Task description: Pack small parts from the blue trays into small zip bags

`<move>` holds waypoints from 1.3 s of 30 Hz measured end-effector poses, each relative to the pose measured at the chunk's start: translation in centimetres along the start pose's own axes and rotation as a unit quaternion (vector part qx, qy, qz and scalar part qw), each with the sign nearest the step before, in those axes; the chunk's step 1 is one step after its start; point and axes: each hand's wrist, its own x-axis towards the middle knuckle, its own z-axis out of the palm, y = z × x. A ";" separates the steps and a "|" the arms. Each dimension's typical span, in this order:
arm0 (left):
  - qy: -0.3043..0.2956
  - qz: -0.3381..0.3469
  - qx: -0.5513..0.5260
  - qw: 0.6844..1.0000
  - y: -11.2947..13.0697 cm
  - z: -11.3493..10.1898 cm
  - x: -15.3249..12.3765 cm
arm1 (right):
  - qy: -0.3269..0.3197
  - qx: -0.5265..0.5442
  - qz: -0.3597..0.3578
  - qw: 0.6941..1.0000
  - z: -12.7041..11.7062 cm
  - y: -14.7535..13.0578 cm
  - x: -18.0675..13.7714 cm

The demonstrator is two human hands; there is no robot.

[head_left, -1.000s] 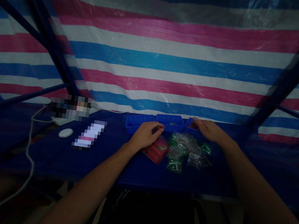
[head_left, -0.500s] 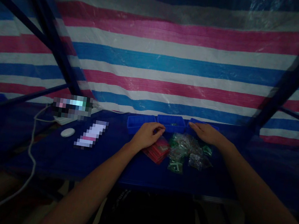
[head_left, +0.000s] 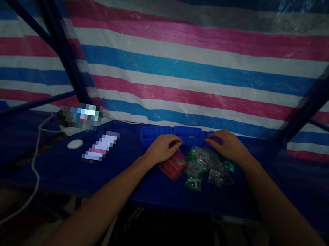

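Note:
My left hand (head_left: 163, 148) rests at the far end of a stack of red plastic bags (head_left: 173, 167), fingers curled with thumb and fingertips together. What it pinches, if anything, is too dark to make out. My right hand (head_left: 226, 144) is over the front of the right blue bin (head_left: 212, 134), its fingers bent down and drawn together; whatever lies between them cannot be made out. Small clear and green packets (head_left: 202, 162) lie in a heap between my hands. Behind them, the middle blue bin (head_left: 187, 139) holds a few small pieces, and the left blue bin (head_left: 151, 136) stands beside it.
On the blue table (head_left: 111, 181), a phone (head_left: 101, 146) and a white oval object (head_left: 75, 144) lie to the left. Behind them is a power strip (head_left: 71, 129) with a white cable (head_left: 35, 152). Blue frame bars (head_left: 322, 90) and a striped sheet (head_left: 191, 71) stand behind.
My right hand has lifted its knuckles and curled its fingers downward at the right bin, where it was flatter before. My left hand has stayed nearly still.

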 end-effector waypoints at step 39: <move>0.048 0.023 -0.016 0.998 1.8 0.8 0.3 | 0.108 0.418 0.051 0.901 4.9 -6.6 0.5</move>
